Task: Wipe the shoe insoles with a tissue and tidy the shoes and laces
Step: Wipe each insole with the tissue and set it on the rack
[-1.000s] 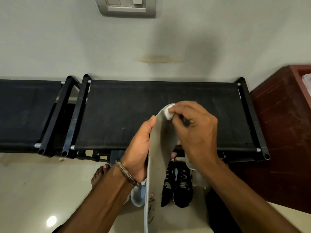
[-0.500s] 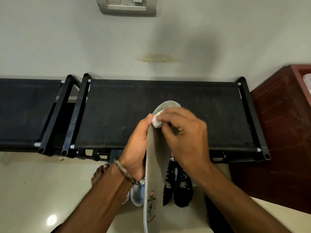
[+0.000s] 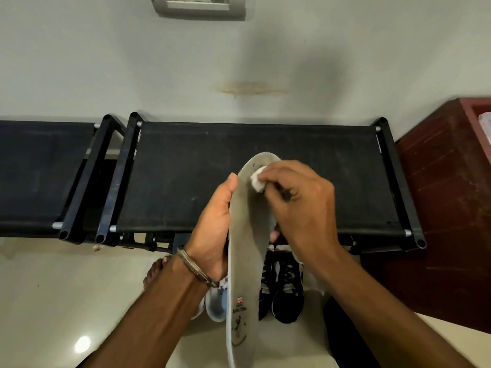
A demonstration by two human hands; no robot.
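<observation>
Insole (image 3: 249,235) held upright over the shoe rack (image 3: 186,181) by the curled left hand (image 3: 212,229). Right hand (image 3: 300,205) pinches a wadded tissue (image 3: 257,181) — back near the toe after sliding left — apparently mid-wipe; black shoes (image 3: 284,288) wait on the floor.

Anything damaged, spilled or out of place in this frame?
Nothing in the work itself: the left hand holds the insole while the right hand presses the tissue near its toe. Only a brownish stain marks the wall.
</observation>
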